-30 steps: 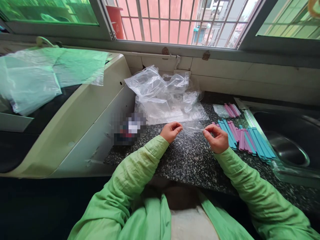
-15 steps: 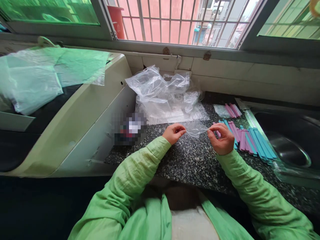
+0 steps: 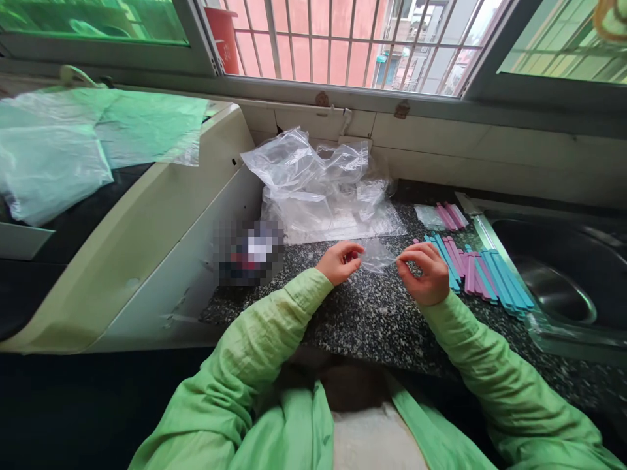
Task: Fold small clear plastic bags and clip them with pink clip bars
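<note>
A small clear plastic bag (image 3: 377, 256) stretches between my two hands, just above the speckled dark counter. My left hand (image 3: 339, 263) is curled at the bag's left edge, with thumb and fingers closed on it. At the opposite edge, the thumb and forefinger of my right hand (image 3: 424, 273) pinch the film, forming a ring shape. Blue and pink flat plastic strips (image 3: 507, 281) lie in a row right of my right hand, partly covered by it. Behind the small bag is a heap of larger clear plastic bags (image 3: 313, 189).
A small clear packet (image 3: 430, 217) lies beside several pink strips (image 3: 451, 216) at the back. The sink (image 3: 553, 287) borders the counter on the right. A cream-coloured appliance (image 3: 196, 196) with plastic sheets on top stands left, near a blurred-out object (image 3: 249, 253).
My right hand has come slightly inward, closer to the left one, and the small bag between them is less stretched. The whole view has shifted a little.
</note>
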Tool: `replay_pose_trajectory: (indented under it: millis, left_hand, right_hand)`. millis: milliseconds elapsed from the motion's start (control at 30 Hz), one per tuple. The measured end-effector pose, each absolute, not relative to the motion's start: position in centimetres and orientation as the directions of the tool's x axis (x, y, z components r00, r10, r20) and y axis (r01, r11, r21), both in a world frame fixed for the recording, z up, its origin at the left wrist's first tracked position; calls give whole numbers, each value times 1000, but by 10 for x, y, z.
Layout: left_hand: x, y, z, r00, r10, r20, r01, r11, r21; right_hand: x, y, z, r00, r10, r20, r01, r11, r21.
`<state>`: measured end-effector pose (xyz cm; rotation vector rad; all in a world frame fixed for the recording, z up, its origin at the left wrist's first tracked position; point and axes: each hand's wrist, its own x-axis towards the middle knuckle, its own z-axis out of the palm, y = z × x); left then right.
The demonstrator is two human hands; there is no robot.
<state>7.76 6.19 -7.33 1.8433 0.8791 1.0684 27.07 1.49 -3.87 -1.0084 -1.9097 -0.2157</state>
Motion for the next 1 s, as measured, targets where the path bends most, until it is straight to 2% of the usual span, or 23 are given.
replay_pose_trajectory:
  millis: [133, 300, 667, 1000]
  left_hand:
    - [73, 59, -63, 368, 821, 438, 71, -494, 867]
    - [75, 57, -61, 337, 819, 465, 30, -503, 864]
    - [77, 56, -59, 353, 782, 514, 70, -570, 819]
    - [76, 56, -61, 403, 790, 462, 52, -524, 850]
  right_hand:
    - [266, 14, -40, -270, 616, 740, 710, 647, -279]
    - [260, 13, -41, -320, 655, 685, 682, 661, -314]
    - [261, 16, -41, -306, 606, 735, 675, 682, -282]
    - [264, 15, -44, -322, 608, 726, 705, 666, -246]
